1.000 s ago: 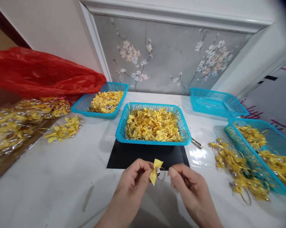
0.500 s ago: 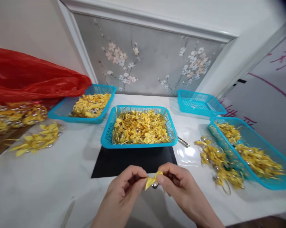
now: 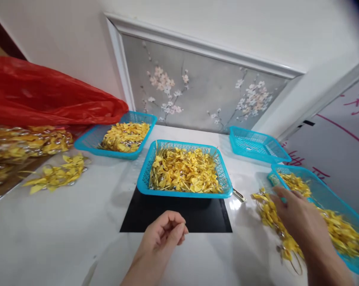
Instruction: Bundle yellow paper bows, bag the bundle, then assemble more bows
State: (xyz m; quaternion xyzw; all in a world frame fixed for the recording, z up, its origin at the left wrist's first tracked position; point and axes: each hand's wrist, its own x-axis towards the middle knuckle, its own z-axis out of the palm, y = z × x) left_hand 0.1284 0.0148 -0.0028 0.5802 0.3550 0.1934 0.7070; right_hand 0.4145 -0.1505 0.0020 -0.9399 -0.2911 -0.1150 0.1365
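My left hand [image 3: 166,234] is over the white table in front of the black mat, thumb and fingertips pressed together, and nothing shows between them. Off to the right, my right hand [image 3: 298,216] is over a loose pile of yellow ribbon bows with silver bells [image 3: 270,212], beside a blue basket. Its fingers are blurred and partly hidden, so I cannot see whether they hold anything. A blue basket [image 3: 184,194] heaped with yellow ribbon bows [image 3: 185,171] stands in the middle, its front edge over the black mat [image 3: 176,214].
Another blue basket [image 3: 346,212] with bows stands at the right, and a blue basket [image 3: 258,145] behind it. At back left, a blue basket [image 3: 90,143] holds more bows. A red plastic bag [image 3: 54,95], a small bow pile [image 3: 58,172] and a slim metal tool [image 3: 238,194] also lie about.
My right hand has moved away from my left to the pile at the right. The yellow bow with a bell no longer shows between my hands. The view has shifted slightly.
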